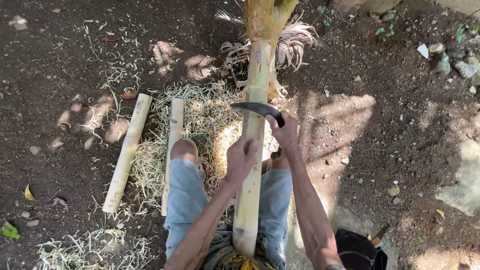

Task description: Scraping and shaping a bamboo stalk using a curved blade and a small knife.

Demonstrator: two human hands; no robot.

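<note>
Left hand wrapped around the bamboo pole about mid-length, fingers clamped on it to pin it steady. Right hand closed tight on the handle of a dark curved knife, blade laid crosswise over the pole just above the left hand's grip. Pole running lengthwise between the knees, near end down by the lap, far end pointing up toward a small palm stump with dried fronds splayed around it. Looks like scraping or shaving the skin off, judging by the pale stripped stretch near the lap and the greener bit further up. To do this well: probably best keeping the blade at a shallow angle, stroking away from the gripping hand, thumb well clear of the edge, and rotating the pole a bit after each pass so the strip comes off even. Denim shorts on both legs, bare knees poking out. Thick mat of pale shavings on the ground right under the work, more scattered at lower left. Two already pale bamboo lengths lying side by side off to the left, near but not touching each other. Dark bag at lower right, a wooden handle sticking out of it. Bare dirt, pebbles, patchy sunlight all round.
</note>
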